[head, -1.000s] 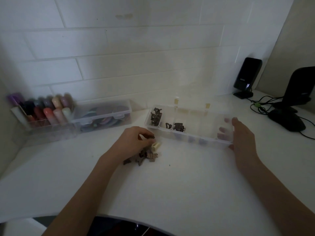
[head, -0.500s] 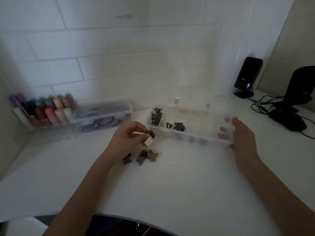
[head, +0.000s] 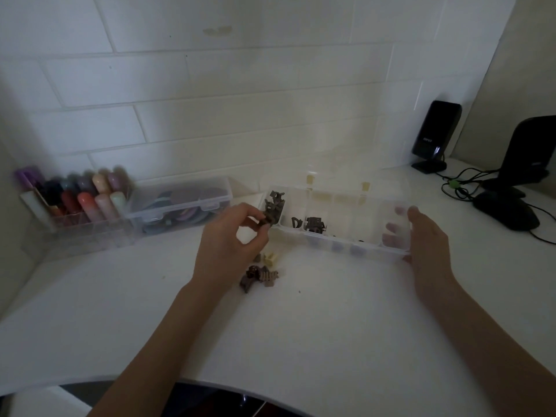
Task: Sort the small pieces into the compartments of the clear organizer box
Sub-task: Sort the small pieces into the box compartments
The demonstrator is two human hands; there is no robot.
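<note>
Pinched in the left hand (head: 231,236), a dark piece (head: 264,223) at the box's (head: 346,246) near-left rim, leftmost compartment (head: 274,207) just toward one o'clock; right hand (head: 427,236) gripping the box's right end.

Home desk corner. White tabletop (head: 331,341) against white brick-pattern wall (head: 240,85); black speakers (head: 434,130), mouse (head: 508,213), cables (head: 460,183); storage boxes (head: 180,203) and coloured bottles (head: 90,194) at the wall.

Left hand (head: 228,239) pinching, right hand (head: 428,236) gripping
</note>
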